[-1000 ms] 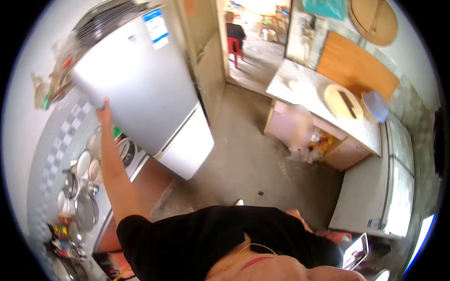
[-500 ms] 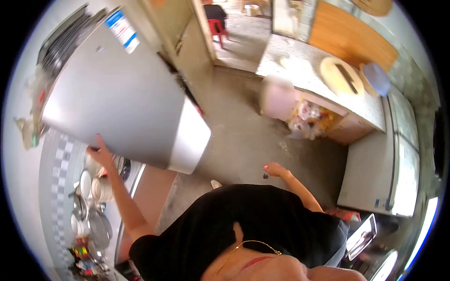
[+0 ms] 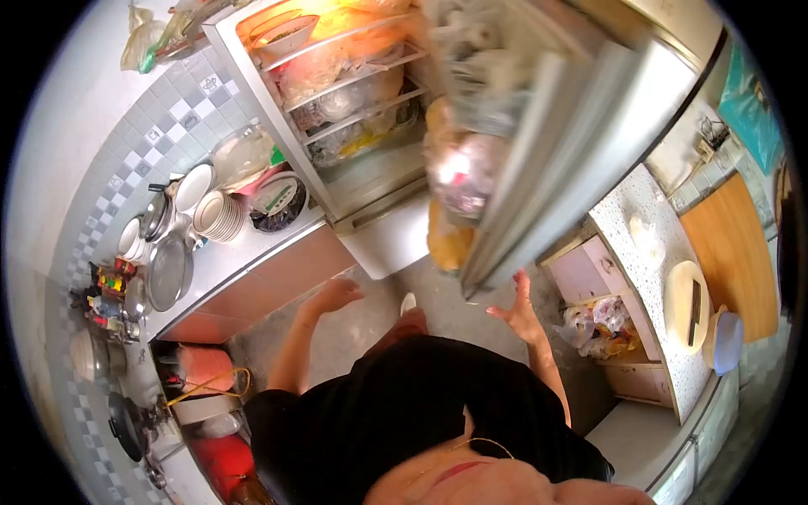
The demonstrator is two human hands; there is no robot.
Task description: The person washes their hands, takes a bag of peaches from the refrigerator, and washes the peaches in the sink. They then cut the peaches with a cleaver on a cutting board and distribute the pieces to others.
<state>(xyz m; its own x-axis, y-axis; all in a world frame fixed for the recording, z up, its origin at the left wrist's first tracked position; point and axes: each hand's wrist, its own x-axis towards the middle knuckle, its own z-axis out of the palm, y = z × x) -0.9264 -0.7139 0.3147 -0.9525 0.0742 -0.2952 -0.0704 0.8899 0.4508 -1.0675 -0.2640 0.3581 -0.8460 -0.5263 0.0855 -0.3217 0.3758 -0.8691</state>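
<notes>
Before me stands a fridge with its upper door (image 3: 547, 177) swung out to the right. Lit shelves (image 3: 353, 84) inside hold plastic bags and a bowl (image 3: 286, 34); more bags (image 3: 471, 172) sit in the door. My right hand (image 3: 520, 316) is beside the door's lower edge, fingers spread, with nothing visible in it; whether it touches the door is unclear. Below the fridge's closed lower section (image 3: 387, 236), my left hand (image 3: 335, 296) hangs over the floor near the counter, its fingers loosely apart and holding nothing that I can see.
On the left counter (image 3: 244, 261) are stacked bowls (image 3: 219, 216), plates, lids and bottles. An open space under it holds a pink container (image 3: 204, 369). At the right, a speckled counter (image 3: 644, 252) bears a round board (image 3: 686, 307) with a knife and a blue basin (image 3: 725, 341).
The fridge door has swung open, showing the lit shelves. My left hand has left the fridge door and come down. My right hand is now beside the door, its small held item no longer visible.
</notes>
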